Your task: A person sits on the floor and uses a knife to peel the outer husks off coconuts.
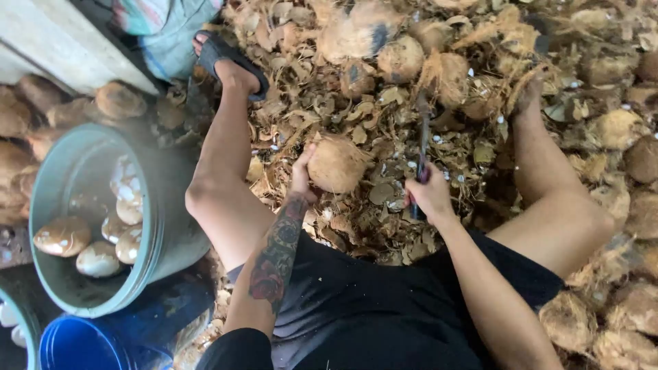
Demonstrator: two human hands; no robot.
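I sit with my legs spread over a floor of coconut husk scraps. My left hand grips a brown husked coconut from its left side, holding it just above the scraps between my knees. My right hand is shut on the handle of a dark knife, whose blade points up and away, a little to the right of the coconut and apart from it.
A grey-green tub at my left holds several peeled pale coconuts. A blue bucket stands at the lower left. Unpeeled coconuts are heaped ahead and to the right. Another person's sandalled foot rests beyond my left knee.
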